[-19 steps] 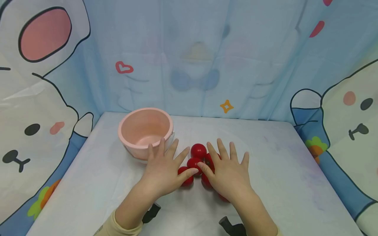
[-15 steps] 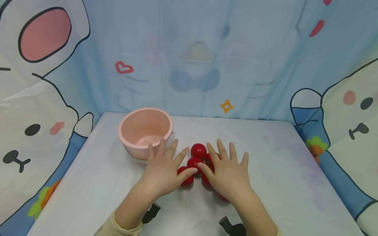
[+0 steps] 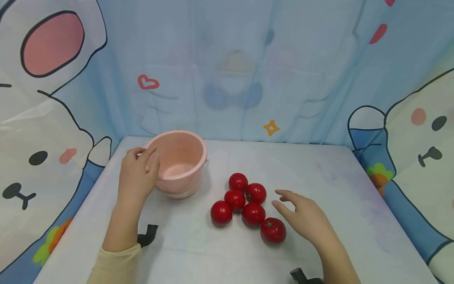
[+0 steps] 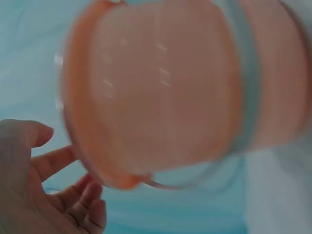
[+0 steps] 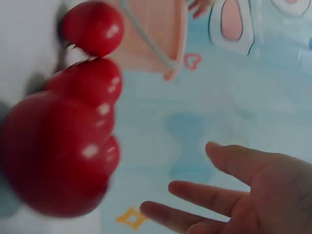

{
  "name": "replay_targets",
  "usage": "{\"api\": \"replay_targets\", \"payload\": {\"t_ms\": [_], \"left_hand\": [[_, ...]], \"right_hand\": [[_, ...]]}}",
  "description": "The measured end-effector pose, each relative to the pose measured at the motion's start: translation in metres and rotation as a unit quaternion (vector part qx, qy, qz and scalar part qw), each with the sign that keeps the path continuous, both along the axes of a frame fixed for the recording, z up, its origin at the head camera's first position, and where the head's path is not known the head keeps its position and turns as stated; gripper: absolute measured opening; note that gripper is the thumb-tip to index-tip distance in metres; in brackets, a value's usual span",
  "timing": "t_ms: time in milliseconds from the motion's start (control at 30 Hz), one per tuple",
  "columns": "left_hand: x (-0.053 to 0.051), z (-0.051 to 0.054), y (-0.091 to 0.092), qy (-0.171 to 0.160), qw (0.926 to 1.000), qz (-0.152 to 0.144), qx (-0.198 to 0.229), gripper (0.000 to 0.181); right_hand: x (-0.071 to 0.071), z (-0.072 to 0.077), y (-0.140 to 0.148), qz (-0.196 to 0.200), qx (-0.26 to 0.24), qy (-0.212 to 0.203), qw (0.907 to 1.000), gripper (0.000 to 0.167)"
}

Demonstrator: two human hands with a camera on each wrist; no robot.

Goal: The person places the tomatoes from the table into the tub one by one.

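Bucket: pink plastic bucket (image 3: pixel 182 183), upright near the far-left corner of the white worktop (image 3: pixel 337 189); thin bail handle (image 3: pixel 205 169) lowered against its side; a strip of worktop runs between its base and the left edge

Tomatoes: six glossy red tomatoes (image 3: pixel 253 215), grouped mid-worktop, to the right of the bucket and nearer the front edge; bunched close, the frontmost at the group's right, its stem end upward; a gap of worktop separates group and bucket

Left hand (image 3: pixel 137 173): at the bucket's left rim, fingers loosely bent, thumb standing apart from the rim, grip not closed; whether fingertips touch the rim cannot be told

Right hand (image 3: pixel 307 216): just right of the tomatoes, apart from them, fingers and thumb loosely spread, gripping nothing; a broad stretch of worktop between it and the right edge

Surround: blue curtain (image 3: pixel 305 51) behind the far edge, printed with cartoon rabbits; cream sleeve (image 3: pixel 117 262) on the left forearm; black wrist mount (image 3: pixel 147 236) at the left wrist
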State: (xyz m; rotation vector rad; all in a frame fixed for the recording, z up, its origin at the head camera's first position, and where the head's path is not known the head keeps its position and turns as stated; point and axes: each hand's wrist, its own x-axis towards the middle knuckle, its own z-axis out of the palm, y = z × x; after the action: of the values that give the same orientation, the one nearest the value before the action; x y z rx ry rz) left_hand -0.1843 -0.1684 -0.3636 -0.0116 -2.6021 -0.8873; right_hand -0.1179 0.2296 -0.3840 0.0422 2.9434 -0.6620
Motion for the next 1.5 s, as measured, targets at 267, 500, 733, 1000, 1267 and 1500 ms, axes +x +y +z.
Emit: {"api": "replay_targets", "payload": {"t_ms": [267,500,733,1000,1267,1500], "left_hand": [[-0.018,-0.034,-0.026,-0.044,0.9865,0.069,0.141,0.047],[-0.028,-0.055,-0.028,-0.051,0.9532,0.059,0.292,0.046],[-0.031,-0.069,-0.020,0.023,0.9144,0.038,0.402,0.044],[-0.034,-0.071,-0.016,0.049,0.9064,0.041,0.418,0.041],[-0.036,-0.072,-0.015,0.063,0.9104,0.044,0.407,0.042],[-0.034,-0.068,-0.016,0.044,0.9089,0.041,0.413,0.044]], "right_hand": [[-0.001,-0.053,0.041,0.005,-0.160,-0.107,0.9813,0.071],[0.004,-0.078,0.065,0.084,-0.268,-0.155,0.9472,0.071],[0.003,-0.093,0.069,0.094,-0.284,-0.171,0.9387,0.070],[0.000,-0.101,0.070,0.101,-0.292,-0.175,0.9350,0.065],[0.000,-0.097,0.075,0.097,-0.294,-0.144,0.9400,0.061],[-0.002,-0.086,0.082,0.086,-0.315,-0.114,0.9381,0.062]]}}
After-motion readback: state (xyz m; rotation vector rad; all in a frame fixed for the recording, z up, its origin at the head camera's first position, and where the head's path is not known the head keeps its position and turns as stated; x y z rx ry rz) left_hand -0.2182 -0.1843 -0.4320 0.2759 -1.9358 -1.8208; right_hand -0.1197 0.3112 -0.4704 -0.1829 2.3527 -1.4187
